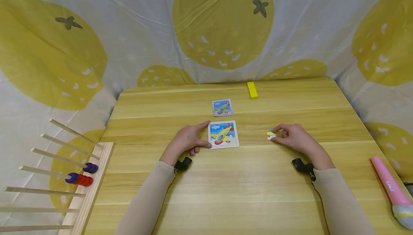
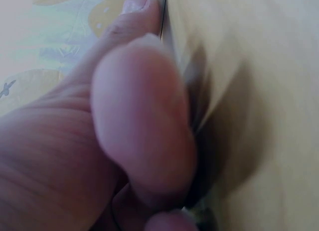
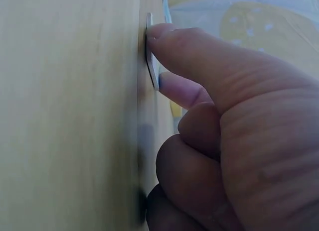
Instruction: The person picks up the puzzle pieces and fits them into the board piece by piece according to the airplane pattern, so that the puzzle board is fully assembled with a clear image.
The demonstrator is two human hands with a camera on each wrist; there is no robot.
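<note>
In the head view a small jigsaw puzzle (image 1: 220, 131) with a yellow airplane picture sits in a pale frame on the table; bare pale backing shows at its lower right. My left hand (image 1: 186, 139) is at the frame's left side, index fingertip by the upper corner and thumb on the lower one. The left wrist view is mostly filled by the fingers (image 2: 142, 116), and the puzzle is hidden there. To the right, my right hand (image 1: 295, 138) pinches a puzzle piece (image 1: 270, 134) between thumb and index finger. In the right wrist view the piece (image 3: 153, 57) appears nearly edge-on, tilted beside the tabletop.
Behind the puzzle lies a picture card (image 1: 222, 107) with the same airplane. A yellow block (image 1: 252, 90) is near the back edge. At left stands a wooden peg rack (image 1: 96, 188) with red and purple rings. A pink toy microphone (image 1: 390, 188) lies at the right edge.
</note>
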